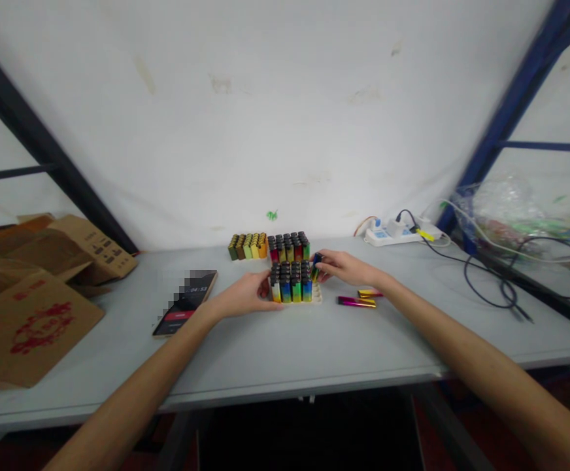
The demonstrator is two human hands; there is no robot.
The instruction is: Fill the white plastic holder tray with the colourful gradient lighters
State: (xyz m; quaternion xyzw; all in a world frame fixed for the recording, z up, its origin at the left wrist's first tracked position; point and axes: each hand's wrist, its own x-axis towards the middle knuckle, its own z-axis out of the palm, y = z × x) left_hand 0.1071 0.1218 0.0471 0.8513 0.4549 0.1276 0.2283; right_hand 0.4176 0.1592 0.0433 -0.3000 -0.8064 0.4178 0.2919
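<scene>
Several colourful lighters (291, 291) stand upright in rows in a white tray (317, 296) at the middle of the table. My left hand (248, 292) is closed on the tray's left side, its thumb along the front corner. Between the fingers of my right hand (341, 265) is a dark blue lighter (317, 259), held upright over the right-hand end of the tray, where holes show. Two shiny lighters, one of them a pink-and-gold lighter (357, 301), lie flat on the table below my right wrist.
Behind the tray stand a block of dark-topped lighters (289, 247) and a block of yellow-topped lighters (248, 246). A phone (185, 304) lies at the left, near cardboard boxes (34, 327). A power strip (395, 233) and black cable (491, 297) are at the right.
</scene>
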